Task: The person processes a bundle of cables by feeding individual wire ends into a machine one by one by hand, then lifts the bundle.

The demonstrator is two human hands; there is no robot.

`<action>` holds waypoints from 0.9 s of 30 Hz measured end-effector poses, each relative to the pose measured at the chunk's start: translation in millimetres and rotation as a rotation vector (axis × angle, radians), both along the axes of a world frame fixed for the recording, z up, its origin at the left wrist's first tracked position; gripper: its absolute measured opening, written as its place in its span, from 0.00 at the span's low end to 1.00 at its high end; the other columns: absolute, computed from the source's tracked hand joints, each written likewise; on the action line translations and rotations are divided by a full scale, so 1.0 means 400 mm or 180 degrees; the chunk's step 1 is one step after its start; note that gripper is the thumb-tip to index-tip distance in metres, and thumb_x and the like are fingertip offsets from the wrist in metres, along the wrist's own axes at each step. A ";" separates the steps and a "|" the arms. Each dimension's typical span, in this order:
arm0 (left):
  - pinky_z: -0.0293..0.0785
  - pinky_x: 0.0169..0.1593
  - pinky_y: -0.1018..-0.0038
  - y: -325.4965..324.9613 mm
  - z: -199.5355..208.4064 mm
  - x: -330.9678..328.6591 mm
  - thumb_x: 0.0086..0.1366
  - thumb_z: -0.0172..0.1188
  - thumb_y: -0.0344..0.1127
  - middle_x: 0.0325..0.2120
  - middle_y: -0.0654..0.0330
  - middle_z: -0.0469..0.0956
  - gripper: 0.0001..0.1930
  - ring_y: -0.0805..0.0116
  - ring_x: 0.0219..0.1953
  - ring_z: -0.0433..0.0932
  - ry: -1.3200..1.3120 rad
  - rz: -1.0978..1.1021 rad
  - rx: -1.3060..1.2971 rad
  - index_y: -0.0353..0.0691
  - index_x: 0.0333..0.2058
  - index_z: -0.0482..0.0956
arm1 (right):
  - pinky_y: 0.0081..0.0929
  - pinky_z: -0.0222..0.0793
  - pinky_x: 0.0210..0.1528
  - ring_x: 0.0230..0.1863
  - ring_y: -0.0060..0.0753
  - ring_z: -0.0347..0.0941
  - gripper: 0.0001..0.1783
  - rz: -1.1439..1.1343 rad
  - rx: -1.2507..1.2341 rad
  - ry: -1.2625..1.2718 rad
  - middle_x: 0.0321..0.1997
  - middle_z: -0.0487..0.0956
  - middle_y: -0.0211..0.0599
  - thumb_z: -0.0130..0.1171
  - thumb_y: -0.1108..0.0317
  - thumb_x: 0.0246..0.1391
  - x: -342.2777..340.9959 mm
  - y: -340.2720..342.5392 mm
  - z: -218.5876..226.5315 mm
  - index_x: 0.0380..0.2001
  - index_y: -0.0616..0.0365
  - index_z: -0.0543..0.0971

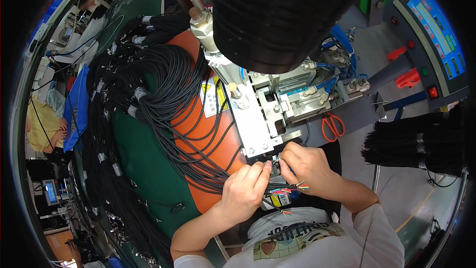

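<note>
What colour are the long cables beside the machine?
The cables are black, seen best in the head view.

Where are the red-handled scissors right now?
In the head view, the red-handled scissors sit right of centre, just beyond the right hand, beside the silver metal machine.

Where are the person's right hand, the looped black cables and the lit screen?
Right hand [306,167]: head view, back of the hand.
Looped black cables [161,71]: head view, on their curve.
Lit screen [436,33]: head view, middle of the display.
</note>
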State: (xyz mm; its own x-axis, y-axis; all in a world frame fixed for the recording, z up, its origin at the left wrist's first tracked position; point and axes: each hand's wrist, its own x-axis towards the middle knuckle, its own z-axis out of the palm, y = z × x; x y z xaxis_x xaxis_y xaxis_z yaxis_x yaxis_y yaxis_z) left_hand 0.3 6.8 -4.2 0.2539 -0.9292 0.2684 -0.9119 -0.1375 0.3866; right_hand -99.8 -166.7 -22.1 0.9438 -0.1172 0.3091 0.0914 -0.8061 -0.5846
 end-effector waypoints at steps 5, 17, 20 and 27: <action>0.72 0.32 0.68 -0.012 0.024 0.005 0.37 0.62 0.30 0.34 0.55 0.72 0.32 0.59 0.31 0.73 0.0084 -0.0028 0.0225 0.30 0.48 0.75 | 0.31 0.68 0.23 0.21 0.38 0.72 0.05 -0.0043 0.0134 -0.0028 0.28 0.71 0.37 0.58 0.72 0.48 -0.001 0.001 -0.013 0.29 0.61 0.74; 0.70 0.30 0.72 -0.022 0.042 0.001 0.43 0.58 0.31 0.28 0.58 0.66 0.31 0.64 0.28 0.68 -0.0517 -0.0369 0.0552 0.28 0.51 0.73 | 0.27 0.67 0.22 0.19 0.34 0.72 0.08 -0.0038 -0.0336 -0.0088 0.28 0.73 0.36 0.62 0.73 0.44 0.000 0.006 -0.002 0.30 0.62 0.76; 0.71 0.30 0.72 -0.027 0.046 0.001 0.43 0.59 0.31 0.29 0.58 0.66 0.32 0.64 0.29 0.69 -0.0470 -0.0330 0.0665 0.27 0.52 0.72 | 0.28 0.67 0.21 0.19 0.34 0.72 0.07 0.0014 -0.0437 0.0047 0.27 0.71 0.36 0.60 0.71 0.44 0.002 0.002 0.009 0.27 0.61 0.74; 0.72 0.29 0.77 -0.038 0.056 0.015 0.54 0.56 0.28 0.29 0.59 0.67 0.19 0.68 0.30 0.69 -0.0529 -0.0441 0.0573 0.25 0.45 0.74 | 0.30 0.68 0.18 0.20 0.39 0.75 0.06 -0.0149 0.0323 -0.0317 0.29 0.75 0.37 0.61 0.71 0.47 0.007 -0.010 -0.027 0.27 0.61 0.76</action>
State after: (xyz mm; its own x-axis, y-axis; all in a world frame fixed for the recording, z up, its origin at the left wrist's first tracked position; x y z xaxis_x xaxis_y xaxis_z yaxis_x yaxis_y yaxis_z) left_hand 6.3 -8.6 18.2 0.0873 -0.9885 0.1232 -0.9757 -0.0599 0.2107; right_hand -97.1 -170.5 -33.0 0.9018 -0.1957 0.3854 0.1168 -0.7481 -0.6532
